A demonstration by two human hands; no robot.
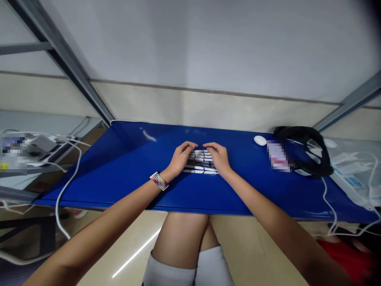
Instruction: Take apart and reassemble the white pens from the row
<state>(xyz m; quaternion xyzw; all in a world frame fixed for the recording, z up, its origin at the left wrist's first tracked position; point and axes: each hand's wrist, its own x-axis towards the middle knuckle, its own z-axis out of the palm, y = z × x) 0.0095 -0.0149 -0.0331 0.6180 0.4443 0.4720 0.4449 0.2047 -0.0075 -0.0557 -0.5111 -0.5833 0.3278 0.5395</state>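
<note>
Several slim white pens [201,163] with dark markings lie side by side in a row on the blue tabletop [125,167]. At the row's left end, my left hand [180,157] curls its fingers around the pen ends, the thumb along the near side. My right hand [219,157] is cupped the same way at the right end. Both hands are closed against the row, and the fingers hide its two ends. One pen at the near edge sits slightly apart from the others. A patterned wristband [159,180] is on my left wrist.
To the right are a white computer mouse [260,140], a blurred pinkish packet [278,155] and a black headset-like band [324,153]. A white power strip [351,186] with cables stands at the far right. A white cable [70,186] crosses the left edge. A wall rises behind.
</note>
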